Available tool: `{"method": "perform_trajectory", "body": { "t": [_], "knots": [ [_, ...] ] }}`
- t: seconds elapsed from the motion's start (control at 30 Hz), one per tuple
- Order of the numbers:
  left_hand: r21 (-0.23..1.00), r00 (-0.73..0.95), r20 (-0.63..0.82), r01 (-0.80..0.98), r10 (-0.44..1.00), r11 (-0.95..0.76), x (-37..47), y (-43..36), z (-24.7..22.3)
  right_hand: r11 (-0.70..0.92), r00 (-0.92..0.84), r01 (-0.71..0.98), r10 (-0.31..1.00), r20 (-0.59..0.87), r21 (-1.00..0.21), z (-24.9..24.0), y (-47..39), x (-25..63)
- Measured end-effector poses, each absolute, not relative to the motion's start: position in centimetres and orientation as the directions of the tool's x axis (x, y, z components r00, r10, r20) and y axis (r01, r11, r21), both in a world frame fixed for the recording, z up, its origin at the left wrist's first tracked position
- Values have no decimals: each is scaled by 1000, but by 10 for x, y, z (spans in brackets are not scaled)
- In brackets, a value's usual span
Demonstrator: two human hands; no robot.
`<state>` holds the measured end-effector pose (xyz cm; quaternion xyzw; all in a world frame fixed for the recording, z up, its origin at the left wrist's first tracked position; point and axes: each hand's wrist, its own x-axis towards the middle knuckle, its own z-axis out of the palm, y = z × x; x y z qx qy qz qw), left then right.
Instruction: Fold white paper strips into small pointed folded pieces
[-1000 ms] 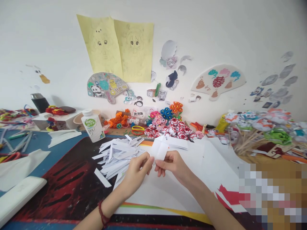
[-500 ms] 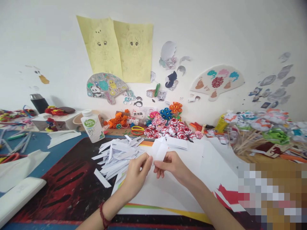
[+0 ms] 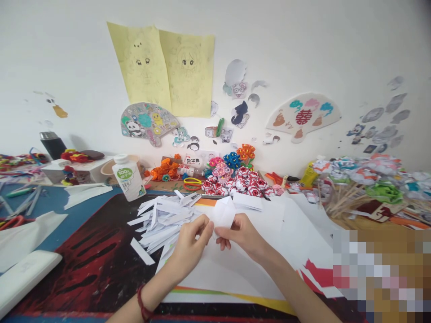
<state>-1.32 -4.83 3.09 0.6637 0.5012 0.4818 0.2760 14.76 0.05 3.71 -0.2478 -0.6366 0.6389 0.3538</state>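
Note:
Between my two hands is a small folded piece of white paper (image 3: 225,211), held up above larger white sheets (image 3: 232,273). My left hand (image 3: 194,237) pinches its lower left edge between thumb and forefinger. On the other side my right hand (image 3: 238,233) grips the lower right part, thumb pointing left and the other fingers curled beneath. The paper's top end comes to a point. A loose heap of folded white paper strips (image 3: 164,222) lies left of my left hand. Just behind the held piece rests a small stack of white paper (image 3: 248,202).
A white bottle (image 3: 129,177) stands behind the strips. Red-and-white paper flowers (image 3: 240,181) line the wall. Flowers on sticks (image 3: 357,179) lie at the right. Scissors (image 3: 13,222) and a long white case (image 3: 28,278) sit at the left. Red paper scraps (image 3: 318,273) are near my right forearm.
The held paper has tilted slightly, its folded top now looking more pointed. Both hands keep their pinch in almost the same place.

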Motion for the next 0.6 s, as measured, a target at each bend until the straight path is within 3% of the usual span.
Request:
{"method": "perform_trajectory", "body": {
  "t": [0.6],
  "knots": [
    [903, 137, 287, 290, 948, -315, -11, -51, 38, 81, -539, -162, 828, 157, -983, 37, 5, 151]
  ]
}}
